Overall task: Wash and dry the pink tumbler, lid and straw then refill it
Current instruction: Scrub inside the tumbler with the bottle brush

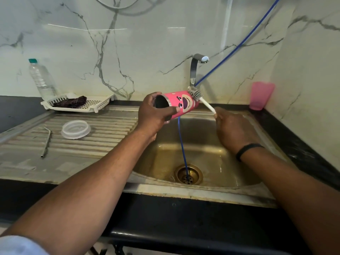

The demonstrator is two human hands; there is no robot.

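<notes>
My left hand (155,115) grips the pink tumbler (184,103) near its open mouth and holds it on its side above the sink (202,150). My right hand (233,129) holds the white handle of a bottle brush (197,95), whose grey bristle head lies against the tumbler's base end. The clear lid (76,129) lies flat on the ribbed drainboard to the left. Further left on the drainboard lies the bent metal straw (47,141).
A chrome tap (196,68) stands behind the sink, and a thin blue hose (184,150) runs down into the drain. A white drying tray (95,103) holds a dark cloth (70,102). A water bottle (41,78) stands behind it. A pink cup (261,95) sits at the right.
</notes>
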